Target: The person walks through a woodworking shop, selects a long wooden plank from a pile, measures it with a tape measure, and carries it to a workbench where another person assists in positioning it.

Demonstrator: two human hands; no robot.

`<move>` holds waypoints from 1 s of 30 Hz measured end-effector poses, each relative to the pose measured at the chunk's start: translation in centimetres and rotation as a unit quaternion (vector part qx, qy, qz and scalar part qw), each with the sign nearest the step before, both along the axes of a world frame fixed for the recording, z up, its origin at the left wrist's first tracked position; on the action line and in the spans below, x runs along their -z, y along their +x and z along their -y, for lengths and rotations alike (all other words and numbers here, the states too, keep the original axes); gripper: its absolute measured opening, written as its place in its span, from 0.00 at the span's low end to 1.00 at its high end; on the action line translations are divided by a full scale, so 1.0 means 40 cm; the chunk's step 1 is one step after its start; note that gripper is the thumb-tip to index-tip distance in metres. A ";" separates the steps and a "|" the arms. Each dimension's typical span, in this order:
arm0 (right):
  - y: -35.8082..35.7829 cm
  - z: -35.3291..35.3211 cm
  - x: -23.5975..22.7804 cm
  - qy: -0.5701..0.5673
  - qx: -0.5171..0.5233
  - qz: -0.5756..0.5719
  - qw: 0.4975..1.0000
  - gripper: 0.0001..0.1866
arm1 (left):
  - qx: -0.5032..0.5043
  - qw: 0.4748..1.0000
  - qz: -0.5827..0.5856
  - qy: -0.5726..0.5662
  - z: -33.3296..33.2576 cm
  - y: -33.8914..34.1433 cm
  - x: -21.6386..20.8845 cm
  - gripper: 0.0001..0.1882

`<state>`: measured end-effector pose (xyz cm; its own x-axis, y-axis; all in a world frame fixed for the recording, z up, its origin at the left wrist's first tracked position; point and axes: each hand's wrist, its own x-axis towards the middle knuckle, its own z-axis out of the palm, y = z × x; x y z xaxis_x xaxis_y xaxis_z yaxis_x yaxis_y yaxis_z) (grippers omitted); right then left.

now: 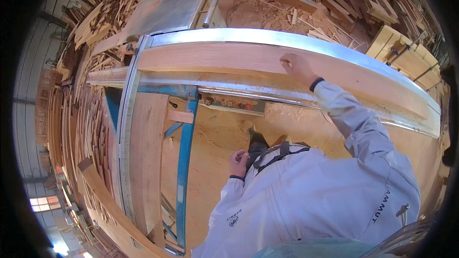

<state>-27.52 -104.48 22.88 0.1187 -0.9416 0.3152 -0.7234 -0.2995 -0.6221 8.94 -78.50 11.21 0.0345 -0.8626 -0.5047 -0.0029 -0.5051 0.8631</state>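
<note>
A long, pale reddish wooden board (215, 57) lies lengthwise on the metal sliding table of a saw. Its far edge runs along a bright metal strip (248, 35). My right hand (299, 68) rests on the board near its middle, fingers bent and thumb apart, not wrapped round it. Close to my waist, my left hand (238, 164) hangs with its fingers curled in; I see nothing in it. At the board's left end, a metal fence with a scale (125, 148) crosses toward me.
A blue support frame (184, 181) stands left of my legs, with a wide plank (146, 157) beside it. Another plank (114, 205) slants at the lower left. Timber offcuts (339, 14) are piled beyond the saw. Round control knobs (229, 103) sit below the table; sawdust covers the floor (205, 138).
</note>
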 end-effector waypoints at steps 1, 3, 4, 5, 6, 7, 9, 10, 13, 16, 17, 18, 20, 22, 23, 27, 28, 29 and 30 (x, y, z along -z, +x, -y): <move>0.010 0.067 0.029 -0.018 0.009 -0.029 0.999 0.13 | -0.013 1.000 0.003 0.010 0.023 0.006 0.003 0.14; 0.109 0.204 0.070 -0.062 0.001 -0.082 0.995 0.13 | -0.040 0.999 -0.004 0.019 0.074 0.043 0.016 0.13; 0.144 0.253 0.084 -0.002 -0.005 -0.117 0.993 0.14 | -0.055 0.998 -0.009 0.022 0.102 0.058 0.026 0.13; 0.176 0.307 0.092 0.083 0.003 -0.092 0.992 0.15 | -0.055 0.998 -0.009 -0.006 0.136 0.068 0.033 0.13; 0.200 0.356 0.121 0.090 -0.017 -0.047 0.995 0.15 | -0.065 0.997 -0.001 -0.035 0.174 0.079 0.034 0.13; 0.219 0.399 0.151 0.098 -0.035 0.000 0.995 0.15 | -0.060 0.997 -0.010 -0.040 0.211 0.093 0.027 0.13; 0.116 0.511 0.263 0.130 -0.110 -0.017 0.985 0.13 | -0.058 0.992 0.005 -0.112 0.302 0.088 0.031 0.13; 0.123 0.523 0.277 0.156 -0.121 -0.029 0.980 0.13 | -0.106 0.988 0.018 -0.108 0.301 0.096 0.119 0.13; 0.124 0.518 0.260 0.252 -0.144 0.022 0.957 0.20 | -0.071 0.988 0.121 -0.064 0.372 0.145 -0.017 0.10; 0.185 0.520 0.241 0.216 -0.137 -0.011 0.967 0.21 | -0.178 0.976 0.124 -0.013 0.340 0.163 0.047 0.09; 0.189 0.512 0.243 0.204 -0.137 -0.015 0.969 0.21 | -0.199 0.974 0.111 -0.004 0.316 0.159 0.038 0.09; 0.178 0.514 0.235 0.220 -0.134 0.003 0.966 0.22 | -0.213 0.972 0.097 -0.003 0.316 0.152 0.035 0.09; 0.155 0.530 0.229 0.236 -0.135 0.004 0.962 0.23 | -0.224 0.970 0.097 -0.011 0.324 0.148 0.025 0.08; 0.129 0.553 0.233 0.236 -0.144 -0.031 0.961 0.23 | -0.221 0.967 0.122 -0.027 0.328 0.143 0.008 0.07; 0.134 0.560 0.233 0.231 -0.152 -0.032 0.960 0.22 | -0.225 0.964 0.139 -0.033 0.321 0.140 0.005 0.07; 0.138 0.569 0.254 0.201 -0.178 -0.018 0.963 0.23 | -0.308 0.949 0.065 -0.028 0.272 0.096 -0.006 0.09; 0.142 0.560 0.251 0.199 -0.177 0.001 0.964 0.23 | -0.305 0.947 0.099 -0.032 0.252 0.085 -0.015 0.09; 0.153 0.548 0.237 0.198 -0.177 0.022 0.964 0.23 | -0.303 0.943 0.135 -0.034 0.228 0.076 -0.030 0.10; 0.156 0.555 0.222 0.199 -0.197 -0.048 0.959 0.23 | -0.310 0.939 0.144 -0.026 0.200 0.067 -0.039 0.10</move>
<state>-21.27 -126.69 13.99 0.4995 -0.8617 -0.0898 -0.6628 -0.3133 -0.6801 11.62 -86.52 12.75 0.6673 -0.6547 -0.3551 0.0406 -0.4441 0.8950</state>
